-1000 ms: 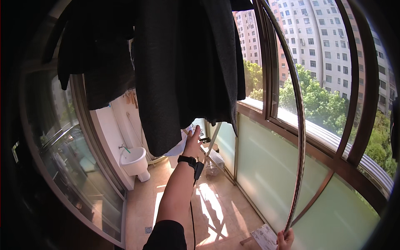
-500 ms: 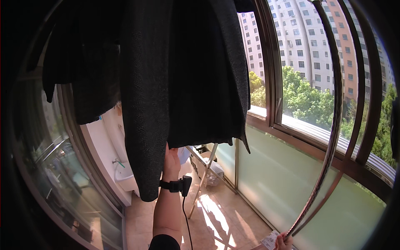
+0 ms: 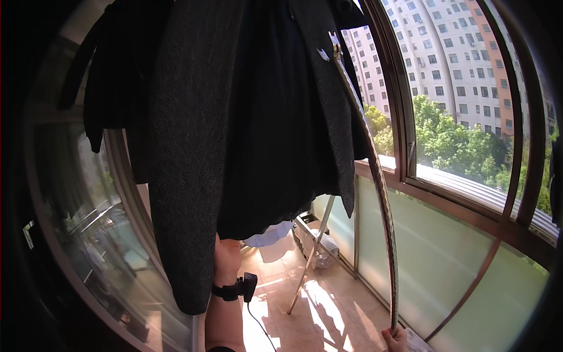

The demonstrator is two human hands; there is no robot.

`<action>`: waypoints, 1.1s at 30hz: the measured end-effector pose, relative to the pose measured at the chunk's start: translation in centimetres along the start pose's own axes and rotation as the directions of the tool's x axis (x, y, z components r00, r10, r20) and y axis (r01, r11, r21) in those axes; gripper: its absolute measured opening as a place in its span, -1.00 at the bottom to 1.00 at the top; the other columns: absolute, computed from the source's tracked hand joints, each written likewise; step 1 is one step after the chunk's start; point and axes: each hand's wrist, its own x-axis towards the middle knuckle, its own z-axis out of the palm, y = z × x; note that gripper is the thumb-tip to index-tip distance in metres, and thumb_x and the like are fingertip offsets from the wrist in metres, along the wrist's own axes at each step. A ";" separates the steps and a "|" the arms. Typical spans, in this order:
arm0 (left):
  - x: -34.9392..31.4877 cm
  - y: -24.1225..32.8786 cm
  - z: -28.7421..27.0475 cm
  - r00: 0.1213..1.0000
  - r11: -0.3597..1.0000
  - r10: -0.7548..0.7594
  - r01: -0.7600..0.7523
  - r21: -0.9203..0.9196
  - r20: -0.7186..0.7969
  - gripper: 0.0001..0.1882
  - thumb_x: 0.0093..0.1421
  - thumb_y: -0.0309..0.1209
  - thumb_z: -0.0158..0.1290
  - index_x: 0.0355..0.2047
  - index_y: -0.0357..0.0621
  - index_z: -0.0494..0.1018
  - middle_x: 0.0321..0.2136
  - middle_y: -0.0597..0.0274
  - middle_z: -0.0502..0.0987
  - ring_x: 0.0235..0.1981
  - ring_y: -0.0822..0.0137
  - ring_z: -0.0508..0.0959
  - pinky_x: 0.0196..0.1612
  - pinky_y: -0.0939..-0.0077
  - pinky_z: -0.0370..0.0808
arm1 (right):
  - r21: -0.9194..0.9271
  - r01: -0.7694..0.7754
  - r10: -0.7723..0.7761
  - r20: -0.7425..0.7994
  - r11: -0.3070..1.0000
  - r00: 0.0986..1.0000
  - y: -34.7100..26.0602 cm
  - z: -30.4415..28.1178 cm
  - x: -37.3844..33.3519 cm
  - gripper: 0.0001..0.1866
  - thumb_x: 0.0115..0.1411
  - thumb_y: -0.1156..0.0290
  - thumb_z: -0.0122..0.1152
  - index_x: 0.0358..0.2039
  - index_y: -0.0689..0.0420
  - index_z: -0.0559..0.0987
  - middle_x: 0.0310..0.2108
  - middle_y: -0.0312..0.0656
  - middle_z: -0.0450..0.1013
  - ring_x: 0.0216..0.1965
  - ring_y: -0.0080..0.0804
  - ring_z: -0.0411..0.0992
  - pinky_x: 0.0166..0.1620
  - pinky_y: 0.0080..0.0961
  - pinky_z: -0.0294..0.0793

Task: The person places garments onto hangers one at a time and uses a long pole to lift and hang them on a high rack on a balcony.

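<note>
A long dark grey coat with a black lining hangs down the middle of the view. My left hand reaches up behind its hem, beside the front panel; the fingers are hidden by the cloth. A black strap with a small device and cable sits round that wrist. At the lower right, my right hand is closed round the lower part of a long clothes pole. The pole leans up and left, its forked tip overlapping the coat's right side near the top; whether they touch I cannot tell.
Other dark garments hang at the upper left, near a sliding glass door. Brown-framed windows and frosted panels line the right. A folding rack leg stands on the tiled floor, near a plastic bag.
The pole's top has swung left and down, bringing its forked tip into view over the coat. The coat's hem has shifted left, and my left hand sits lower in the picture.
</note>
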 end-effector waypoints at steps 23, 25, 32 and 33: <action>-3.3 -1.1 -3.1 0.982 0.992 -0.038 0.060 0.113 -0.185 -0.40 0.23 0.03 -0.23 0.08 -0.18 0.19 0.08 0.17 0.29 0.09 0.24 0.29 0.14 0.31 0.23 | 0.105 0.273 -0.282 0.074 0.956 0.957 -7.6 5.5 10.4 -0.74 0.09 0.39 0.20 -0.55 0.21 0.31 -0.72 -0.39 0.11 -0.62 -0.66 0.05 -0.59 -0.63 0.09; -3.8 -2.7 -4.2 0.977 0.991 -0.067 0.089 0.099 -0.202 -0.41 0.23 0.03 -0.23 0.07 -0.18 0.20 0.07 0.17 0.29 0.08 0.24 0.30 0.14 0.32 0.24 | 0.138 0.283 -0.291 0.043 0.949 0.956 -6.9 4.1 10.3 -0.73 0.09 0.39 0.21 -0.56 0.21 0.30 -0.73 -0.38 0.10 -0.63 -0.66 0.04 -0.60 -0.62 0.08; -7.3 -1.7 0.7 0.906 0.846 -0.424 0.390 -0.364 -0.015 -0.40 0.26 -0.05 -0.24 0.15 -0.23 0.09 0.10 0.13 0.27 0.08 0.19 0.32 0.15 0.30 0.23 | -0.029 0.279 -0.279 0.006 0.960 0.960 0.3 -5.3 4.7 -0.80 0.15 0.43 0.12 -0.52 0.12 0.28 -0.68 -0.47 0.11 -0.64 -0.74 0.07 -0.59 -0.73 0.06; -8.1 -1.6 2.6 0.904 0.846 -0.426 0.388 -0.367 -0.024 -0.40 0.26 -0.05 -0.24 0.15 -0.23 0.09 0.10 0.13 0.27 0.08 0.19 0.32 0.15 0.30 0.23 | -0.021 0.216 -0.216 -0.005 0.976 0.976 1.8 -6.4 3.7 -0.83 0.17 0.40 0.10 -0.49 0.15 0.35 -0.66 -0.44 0.18 -0.60 -0.70 0.11 -0.56 -0.69 0.11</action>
